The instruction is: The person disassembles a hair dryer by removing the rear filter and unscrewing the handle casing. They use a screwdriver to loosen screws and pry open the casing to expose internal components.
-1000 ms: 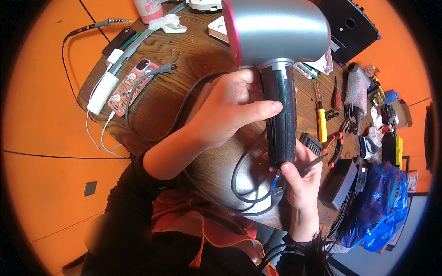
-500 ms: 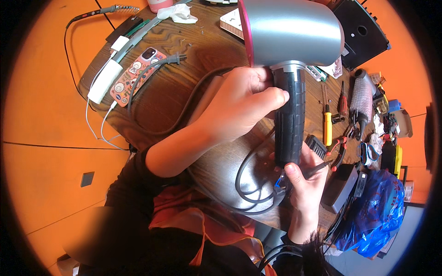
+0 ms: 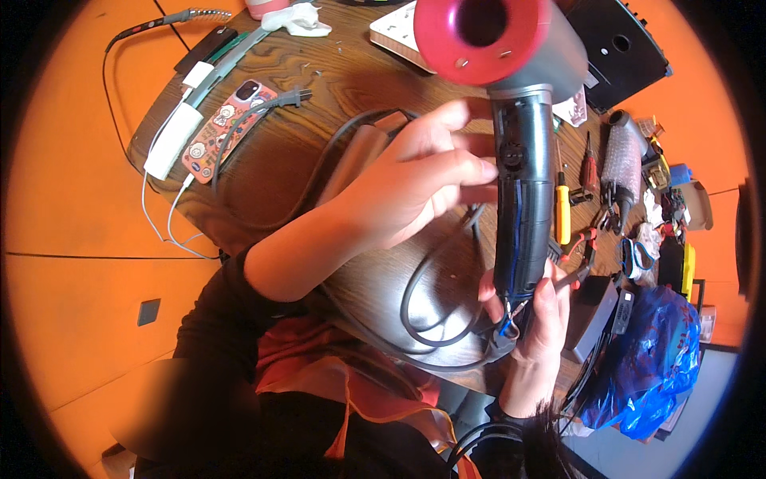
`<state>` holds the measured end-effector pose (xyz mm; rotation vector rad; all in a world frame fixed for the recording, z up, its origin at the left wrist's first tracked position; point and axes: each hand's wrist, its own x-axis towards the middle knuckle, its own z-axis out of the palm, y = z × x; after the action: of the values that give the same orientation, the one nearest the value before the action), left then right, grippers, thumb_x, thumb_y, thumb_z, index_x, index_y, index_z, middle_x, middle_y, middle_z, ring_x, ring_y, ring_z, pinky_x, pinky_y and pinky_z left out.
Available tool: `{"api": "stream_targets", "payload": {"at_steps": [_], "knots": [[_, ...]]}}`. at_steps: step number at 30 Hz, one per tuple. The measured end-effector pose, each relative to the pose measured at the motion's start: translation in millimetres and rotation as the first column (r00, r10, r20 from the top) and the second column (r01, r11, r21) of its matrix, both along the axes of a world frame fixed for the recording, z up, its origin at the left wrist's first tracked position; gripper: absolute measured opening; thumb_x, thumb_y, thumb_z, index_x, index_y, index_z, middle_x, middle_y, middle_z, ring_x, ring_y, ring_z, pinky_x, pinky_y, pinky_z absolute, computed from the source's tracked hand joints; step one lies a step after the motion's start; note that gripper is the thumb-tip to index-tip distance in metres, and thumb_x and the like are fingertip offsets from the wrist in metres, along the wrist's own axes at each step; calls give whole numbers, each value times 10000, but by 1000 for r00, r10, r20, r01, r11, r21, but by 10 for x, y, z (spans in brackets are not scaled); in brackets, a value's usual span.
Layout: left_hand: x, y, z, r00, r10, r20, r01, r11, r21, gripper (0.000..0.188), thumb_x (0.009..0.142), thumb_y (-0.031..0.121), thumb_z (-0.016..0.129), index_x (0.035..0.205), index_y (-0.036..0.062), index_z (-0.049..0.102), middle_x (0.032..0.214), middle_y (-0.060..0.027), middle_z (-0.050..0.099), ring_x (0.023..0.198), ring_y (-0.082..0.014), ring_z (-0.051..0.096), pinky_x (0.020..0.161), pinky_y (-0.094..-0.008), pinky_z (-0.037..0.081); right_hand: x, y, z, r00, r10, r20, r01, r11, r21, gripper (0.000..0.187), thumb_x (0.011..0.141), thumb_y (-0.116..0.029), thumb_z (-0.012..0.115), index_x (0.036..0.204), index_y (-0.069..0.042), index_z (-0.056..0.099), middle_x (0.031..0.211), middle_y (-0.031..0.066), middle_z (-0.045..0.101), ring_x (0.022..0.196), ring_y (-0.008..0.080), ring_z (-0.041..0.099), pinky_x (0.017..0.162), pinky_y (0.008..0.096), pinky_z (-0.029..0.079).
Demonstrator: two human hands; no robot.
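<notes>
A hair dryer [image 3: 558, 56] with a silver-grey body and pink front ring is held upright over the table. Its black handle [image 3: 523, 207] shows an uncovered side with a small round part and a blue wire running down. My right hand [image 3: 538, 327] grips the handle's lower end between thumb and fingers. Exposed wire ends and a dark power cord [image 3: 499, 347] come out there. A thin dark rod pokes out by the right fingers; its kind is unclear. My left hand [image 3: 423, 172] is beside the handle with fingers spread, their tips at its left edge; contact is hard to tell.
On the wooden table's left lie a patterned phone [image 3: 231, 128], a grey plug [image 3: 291, 97] and a white block [image 3: 174, 142]. To the right are a yellow screwdriver [image 3: 563, 211], a bubble-wrapped tool [image 3: 622, 168], a dark box [image 3: 589, 315] and a blue plastic bag [image 3: 646, 359].
The hair dryer has turned so its pink ring and the handle's uncovered side face me, and it has shifted slightly right. My left fingers have loosened and spread from the handle.
</notes>
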<state>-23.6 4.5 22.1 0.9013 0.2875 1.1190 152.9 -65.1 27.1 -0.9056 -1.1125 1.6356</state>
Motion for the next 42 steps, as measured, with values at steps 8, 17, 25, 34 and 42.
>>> {"api": "stream_targets", "payload": {"at_steps": [8, 17, 25, 34, 42], "knots": [[83, -69, -13, 985, -120, 126, 121, 993, -4, 596, 851, 131, 486, 1323, 97, 123, 1188, -173, 432, 1047, -287, 492, 836, -393, 444, 12, -16, -60, 931, 192, -310, -238, 964, -117, 645, 845, -437, 435, 1133, 137, 384, 780, 219, 595, 546, 204, 587, 491, 228, 465], [171, -103, -33, 971, 234, -59, -230, 971, 63, 553, 688, 25, 687, 1130, 48, 357, 943, -89, 523, 865, -146, 545, 709, -267, 481, -65, -56, -41, 964, -151, 220, 125, 984, 128, 499, 716, -166, 690, 1100, 67, 471, 958, 105, 580, 864, 143, 555, 759, 247, 450], [127, -184, 4, 936, 270, -223, -244, 960, 139, 454, 733, -35, 603, 1105, 2, 347, 1022, -123, 524, 885, -151, 557, 705, -238, 477, -65, -47, -45, 977, -64, 203, 61, 998, 23, 302, 813, -154, 565, 1025, 58, 525, 873, 94, 607, 772, 131, 569, 708, 250, 456], [92, -209, 19, 948, 240, -207, -223, 969, 103, 502, 742, -74, 558, 1183, -28, 323, 1094, -160, 490, 931, -169, 541, 792, -272, 460, -61, -26, -52, 999, 19, 49, -16, 998, -58, 441, 816, -276, 566, 1056, 83, 477, 861, 152, 601, 750, 176, 597, 665, 265, 484], [108, -199, -31, 899, 403, -172, -353, 899, 260, 393, 802, -32, 517, 1181, -59, 419, 1080, -168, 538, 838, -122, 566, 738, -238, 476, -29, 7, -62, 962, 121, -244, -172, 965, -199, 661, 778, -443, 560, 1129, 95, 403, 827, 200, 586, 639, 213, 603, 541, 244, 487]]}}
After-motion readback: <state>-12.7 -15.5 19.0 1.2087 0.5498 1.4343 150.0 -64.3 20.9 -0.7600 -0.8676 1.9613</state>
